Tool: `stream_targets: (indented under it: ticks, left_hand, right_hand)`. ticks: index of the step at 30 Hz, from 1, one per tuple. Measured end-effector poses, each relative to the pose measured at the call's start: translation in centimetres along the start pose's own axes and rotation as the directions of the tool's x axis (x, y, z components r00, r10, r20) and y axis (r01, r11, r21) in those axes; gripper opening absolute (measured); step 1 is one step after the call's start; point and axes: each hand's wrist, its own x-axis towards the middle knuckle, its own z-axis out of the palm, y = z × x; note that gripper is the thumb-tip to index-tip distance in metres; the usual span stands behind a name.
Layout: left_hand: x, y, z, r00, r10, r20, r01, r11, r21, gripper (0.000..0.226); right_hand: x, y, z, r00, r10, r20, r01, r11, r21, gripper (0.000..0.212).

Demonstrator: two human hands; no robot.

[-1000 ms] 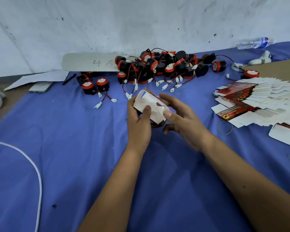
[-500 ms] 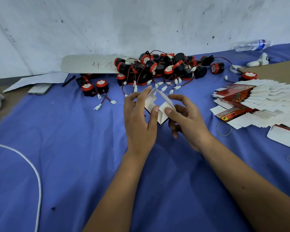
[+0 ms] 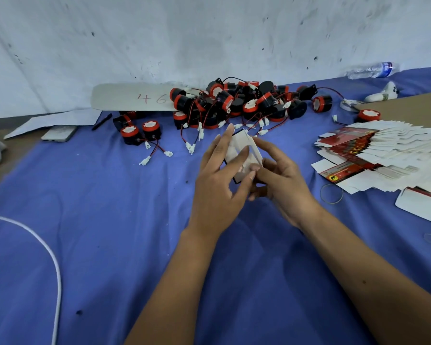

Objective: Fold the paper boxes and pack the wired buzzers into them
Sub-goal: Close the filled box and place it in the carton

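I hold a small white paper box (image 3: 244, 151) between my two hands, up off the blue cloth (image 3: 110, 220). My left hand (image 3: 218, 185) has its fingers spread, and my thumb presses the near side of the box. My right hand (image 3: 281, 180) pinches the box edge with its thumb, and its other fingers curl under where I cannot see them. My hands hide most of the box, so I cannot tell how far it is folded.

Just past my fingertips lies a heap of black and red round buzzers with thin wires and white plugs (image 3: 241, 103). They are so tangled that I cannot count them. To the right of my right hand is a fanned pile of flat red and white paper boxes (image 3: 383, 155), cut off at the edge. A thin rubber band (image 3: 331, 194) lies near that hand. A white cord (image 3: 45, 250) curves far left of my left arm.
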Motion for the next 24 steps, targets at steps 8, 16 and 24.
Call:
stream_targets:
  ticks: [8,16,24]
  left_hand:
    - [0.0,-0.8,-0.1,0.998,0.054,0.025,-0.055,0.998,0.042,0.038]
    - [0.2,0.2,-0.3,0.997,-0.037,-0.072,0.025,0.986,-0.165,0.037]
    - [0.1,-0.7,-1.3,0.988,-0.125,0.095,0.136,0.984,-0.119,0.095]
  right_hand:
    - [0.2,0.5,0.6,0.990,0.129,-0.051,-0.125,0.990,0.062,0.050]
    - [0.4,0.8,0.1,0.994,0.077,-0.078,-0.084,0.992,-0.098,0.041]
    - [0.3,0.9,0.2,0.997,0.071,-0.042,-0.079,0.968,-0.237,0.029]
